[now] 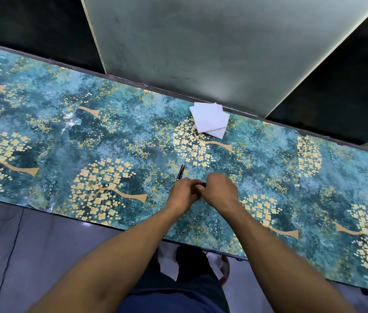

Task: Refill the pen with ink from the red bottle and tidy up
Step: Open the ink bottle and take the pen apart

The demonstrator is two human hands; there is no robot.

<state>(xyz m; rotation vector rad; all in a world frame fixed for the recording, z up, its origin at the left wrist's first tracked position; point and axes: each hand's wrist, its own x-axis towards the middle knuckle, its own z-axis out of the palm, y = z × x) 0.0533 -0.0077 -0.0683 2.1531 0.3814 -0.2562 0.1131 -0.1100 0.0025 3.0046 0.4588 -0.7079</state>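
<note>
Pen (pixel 181 172) held by left hand (pixel 184 192), long axis pointing far, right hand (pixel 218 189) curled on small dark part, napkins (pixel 210 120) far right on table (pixel 65 132).

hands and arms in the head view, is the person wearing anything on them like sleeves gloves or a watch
Nothing shows on them. Both forearms are bare from the lower edge of the picture to the wrists, with no sleeves in view. The left hand and right hand have no gloves, and no watch, bracelet or strap shows at either wrist. Rings cannot be ruled out, as the fingers are mostly hidden.
</note>
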